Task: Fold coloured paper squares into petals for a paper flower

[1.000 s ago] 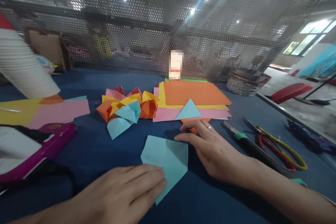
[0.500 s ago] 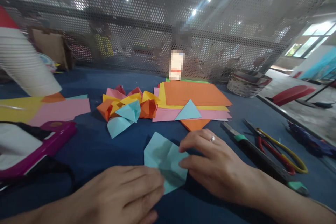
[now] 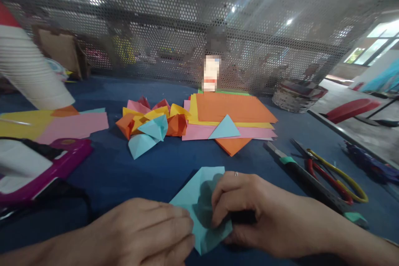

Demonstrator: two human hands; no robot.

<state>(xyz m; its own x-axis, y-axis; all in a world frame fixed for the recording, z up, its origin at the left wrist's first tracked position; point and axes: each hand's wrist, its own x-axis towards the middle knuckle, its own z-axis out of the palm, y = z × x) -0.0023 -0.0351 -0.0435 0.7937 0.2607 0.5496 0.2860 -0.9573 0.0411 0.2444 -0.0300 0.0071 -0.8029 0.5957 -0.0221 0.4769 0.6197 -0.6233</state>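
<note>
A light blue sheet of folded paper (image 3: pixel 202 191) lies near the front of the dark blue table, creased and partly raised. My left hand (image 3: pixel 156 230) rests on its left edge, fingers pressed together, thumb hidden. On the right side, my right hand (image 3: pixel 240 203) grips the paper between curled fingers and the thumb, whose tip is under the edge. A ring shows on one finger. Behind are several folded pieces in pink, yellow, orange and blue (image 3: pixel 152 126). A small blue triangle (image 3: pixel 226 128) lies on a stack of coloured sheets (image 3: pixel 232 108).
To the right lie a green-and-black cutter (image 3: pixel 308 181) and red-and-yellow scissors (image 3: pixel 335 174). A woven basket (image 3: pixel 294 96) stands behind them. At left are a purple object (image 3: pixel 65 158), stacked white cups (image 3: pixel 31 66) and more coloured paper (image 3: pixel 75 126). A perforated metal screen (image 3: pixel 149 29) borders the back.
The light blue paper has turned and shifted slightly toward me. My right hand has moved down and curled further around its right side, while my left hand stays almost in place.
</note>
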